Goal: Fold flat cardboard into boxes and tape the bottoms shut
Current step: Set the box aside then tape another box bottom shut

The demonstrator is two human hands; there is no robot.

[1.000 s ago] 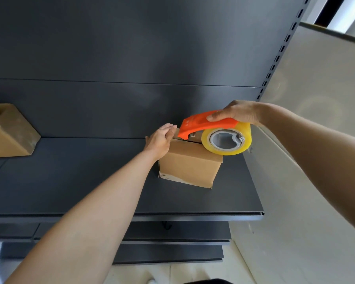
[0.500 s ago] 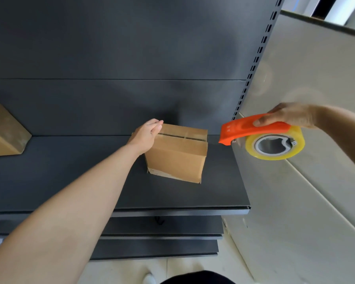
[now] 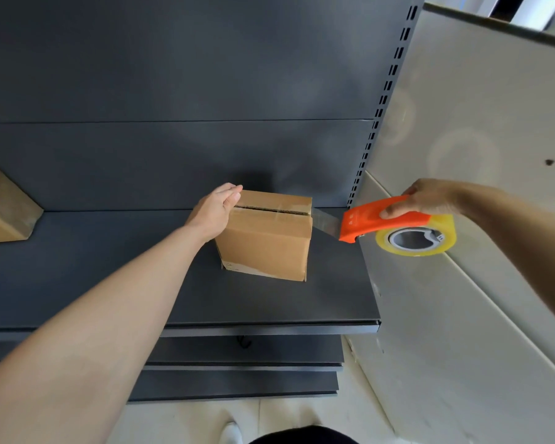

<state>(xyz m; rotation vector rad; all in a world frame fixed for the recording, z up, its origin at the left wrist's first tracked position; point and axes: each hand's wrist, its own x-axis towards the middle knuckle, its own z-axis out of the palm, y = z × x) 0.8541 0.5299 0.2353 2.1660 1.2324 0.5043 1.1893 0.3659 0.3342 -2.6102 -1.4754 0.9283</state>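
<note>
I see the right hand at centre right, fingers clenched round the orange tape dispenser, its clear tape roll beneath. A tape strip spans from it to the cardboard box, mid-frame on the dark shelf. The left hand presses straight, relaxed fingers on the box's upper left edge. A second box sits at far left

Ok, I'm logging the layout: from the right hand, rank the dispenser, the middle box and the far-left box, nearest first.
1. Dispenser, held in the right hand, at the right.
2. Middle box, on the shelf, with the left hand touching it.
3. Far-left box, at the left edge of the view.
</note>
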